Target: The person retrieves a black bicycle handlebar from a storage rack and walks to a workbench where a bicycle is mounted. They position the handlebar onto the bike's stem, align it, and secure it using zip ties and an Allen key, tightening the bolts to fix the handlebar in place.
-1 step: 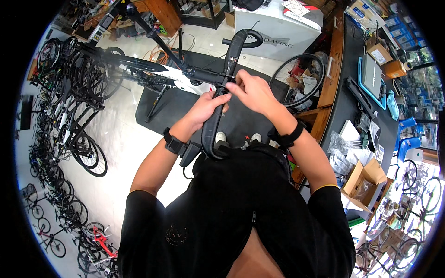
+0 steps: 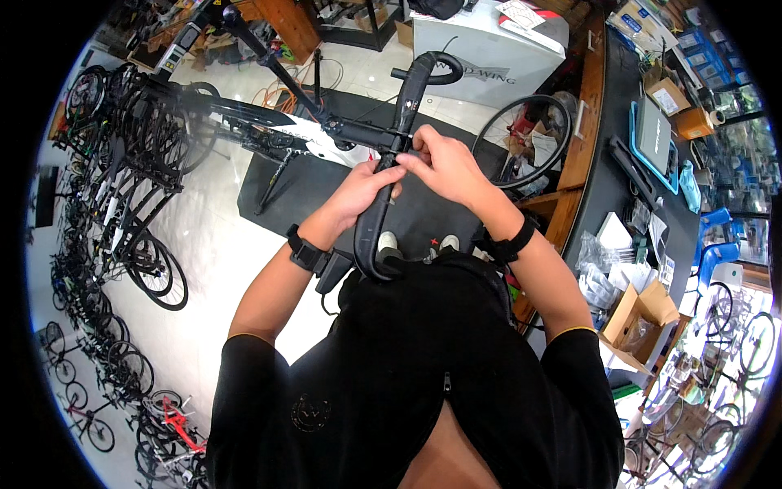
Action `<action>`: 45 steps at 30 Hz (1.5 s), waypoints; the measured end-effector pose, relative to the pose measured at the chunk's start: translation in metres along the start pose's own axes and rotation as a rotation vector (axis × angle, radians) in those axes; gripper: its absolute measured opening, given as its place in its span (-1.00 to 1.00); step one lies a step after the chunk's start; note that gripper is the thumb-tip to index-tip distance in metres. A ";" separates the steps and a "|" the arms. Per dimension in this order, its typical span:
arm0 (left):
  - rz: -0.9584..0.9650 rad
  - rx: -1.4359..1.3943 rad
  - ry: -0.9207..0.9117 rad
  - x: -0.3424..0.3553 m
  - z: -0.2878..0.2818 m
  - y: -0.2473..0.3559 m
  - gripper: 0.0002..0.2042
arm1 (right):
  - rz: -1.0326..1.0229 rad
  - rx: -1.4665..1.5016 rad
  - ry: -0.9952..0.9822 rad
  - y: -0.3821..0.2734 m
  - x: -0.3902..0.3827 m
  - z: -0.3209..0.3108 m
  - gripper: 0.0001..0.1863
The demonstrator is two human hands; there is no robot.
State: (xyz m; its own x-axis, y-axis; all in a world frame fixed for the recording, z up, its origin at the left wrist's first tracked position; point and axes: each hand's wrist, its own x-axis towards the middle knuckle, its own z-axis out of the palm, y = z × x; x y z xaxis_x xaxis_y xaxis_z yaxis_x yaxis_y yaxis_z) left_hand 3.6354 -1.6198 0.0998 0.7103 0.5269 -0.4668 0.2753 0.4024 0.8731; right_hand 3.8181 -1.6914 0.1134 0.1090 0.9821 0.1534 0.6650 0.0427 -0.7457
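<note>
A black curved handlebar with wrapped grips is attached to the stem of a white-and-black bicycle frame. My left hand is closed round the bar just below the stem, thumb across its top. My right hand is bent at the bar beside the stem clamp, thumb and fingers drawn together near my left thumb; what they pinch is too small to make out. The frame stands over a dark mat.
A large grey box is beyond the handlebar. A loose wheel leans by a wooden cabinet. At right, a dark workbench holds a laptop-like case, plastic bags and an open carton. Many bicycles line the left side.
My right thumb has shifted slightly down along the bar toward my left thumb. Otherwise the hands and bicycle look the same.
</note>
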 end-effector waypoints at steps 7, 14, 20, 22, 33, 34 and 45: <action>-0.014 0.014 0.005 0.000 0.001 0.001 -0.80 | -0.066 -0.025 0.076 0.007 -0.008 0.013 -0.78; -0.016 0.003 -0.002 0.000 0.001 0.001 -0.82 | -0.078 -0.025 0.038 0.010 -0.004 0.012 -0.75; 0.050 0.012 -0.037 -0.001 0.000 0.002 -0.86 | -0.070 0.066 0.037 0.006 -0.006 0.013 -0.75; 0.043 0.008 -0.041 0.000 -0.001 0.000 -0.86 | -0.087 -0.040 0.065 0.008 -0.006 0.019 -0.76; 0.041 -0.031 -0.054 0.000 -0.002 -0.001 -0.86 | 0.048 0.135 0.072 0.002 -0.012 0.017 -0.73; 0.036 -0.028 -0.055 -0.001 -0.001 0.003 -0.86 | 0.034 0.202 0.105 0.003 -0.013 0.018 -0.72; 0.036 -0.012 -0.062 0.002 -0.004 -0.001 -0.87 | -0.011 0.104 0.047 0.006 -0.009 0.019 -0.69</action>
State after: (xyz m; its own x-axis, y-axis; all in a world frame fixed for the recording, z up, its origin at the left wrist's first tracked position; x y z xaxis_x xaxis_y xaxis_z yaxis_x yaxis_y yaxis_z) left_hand 3.6346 -1.6162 0.0973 0.7585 0.4941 -0.4249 0.2412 0.3929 0.8874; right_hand 3.8074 -1.6966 0.0955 0.1380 0.9720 0.1904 0.5865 0.0748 -0.8065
